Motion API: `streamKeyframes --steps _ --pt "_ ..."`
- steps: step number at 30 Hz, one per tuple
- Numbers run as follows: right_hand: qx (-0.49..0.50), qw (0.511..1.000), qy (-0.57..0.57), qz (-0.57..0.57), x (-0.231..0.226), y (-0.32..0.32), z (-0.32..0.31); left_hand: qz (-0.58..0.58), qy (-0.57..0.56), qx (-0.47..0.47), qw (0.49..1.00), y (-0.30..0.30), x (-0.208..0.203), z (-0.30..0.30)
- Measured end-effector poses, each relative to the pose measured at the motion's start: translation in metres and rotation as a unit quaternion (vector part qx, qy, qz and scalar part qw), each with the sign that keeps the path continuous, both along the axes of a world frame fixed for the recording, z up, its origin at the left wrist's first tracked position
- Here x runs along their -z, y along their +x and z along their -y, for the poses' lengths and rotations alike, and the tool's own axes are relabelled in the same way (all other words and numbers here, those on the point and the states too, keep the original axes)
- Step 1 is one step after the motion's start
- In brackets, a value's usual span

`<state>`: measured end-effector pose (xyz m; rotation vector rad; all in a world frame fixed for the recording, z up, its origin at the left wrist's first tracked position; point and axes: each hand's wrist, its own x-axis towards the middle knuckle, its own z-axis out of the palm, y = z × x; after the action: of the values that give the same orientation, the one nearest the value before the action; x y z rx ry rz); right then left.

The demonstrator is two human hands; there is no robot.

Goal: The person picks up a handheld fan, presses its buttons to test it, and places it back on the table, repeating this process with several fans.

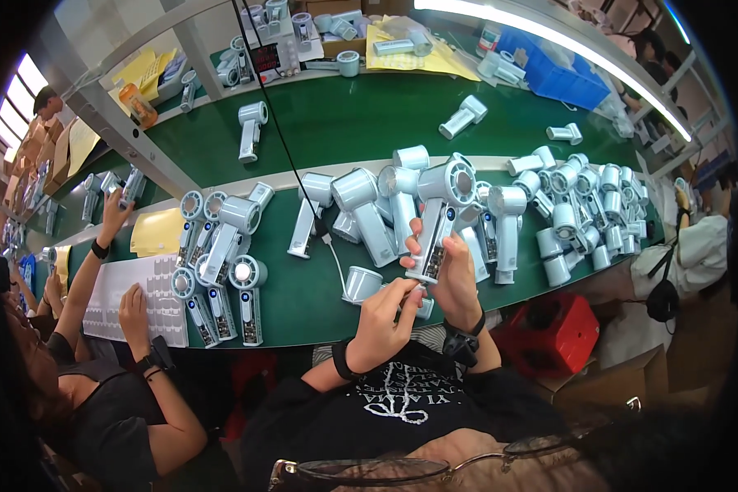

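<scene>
A pale blue handheld fan (444, 187) is held upright in front of me, its round head at the top and its handle open, with inner parts and a small blue-lit spot showing. My right hand (457, 287) wraps the handle from the right, fingers closed round it. My left hand (383, 318) is pinched at the handle's lower end; what its fingertips hold, if anything, is hidden. A white cable (334, 258) hangs to the left of the fan and runs down by a pale blue fan lying on the green table (303, 287).
Several similar fans (221, 262) stand at left, and a dense pile (586, 205) lies at right. A co-worker's hand (134, 312) rests on a white tray (98, 303). A blue bin (553, 70) sits at the back; a red stool (553, 332) is below right.
</scene>
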<state>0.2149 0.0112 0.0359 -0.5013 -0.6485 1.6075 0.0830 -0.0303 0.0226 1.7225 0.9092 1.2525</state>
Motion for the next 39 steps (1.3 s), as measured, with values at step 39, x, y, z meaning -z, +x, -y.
streamKeyframes --steps 39 --pt "-0.093 0.821 0.314 0.468 -0.029 0.014 -0.017 0.185 -0.107 -0.001 0.977 -0.044 0.021 -0.019"
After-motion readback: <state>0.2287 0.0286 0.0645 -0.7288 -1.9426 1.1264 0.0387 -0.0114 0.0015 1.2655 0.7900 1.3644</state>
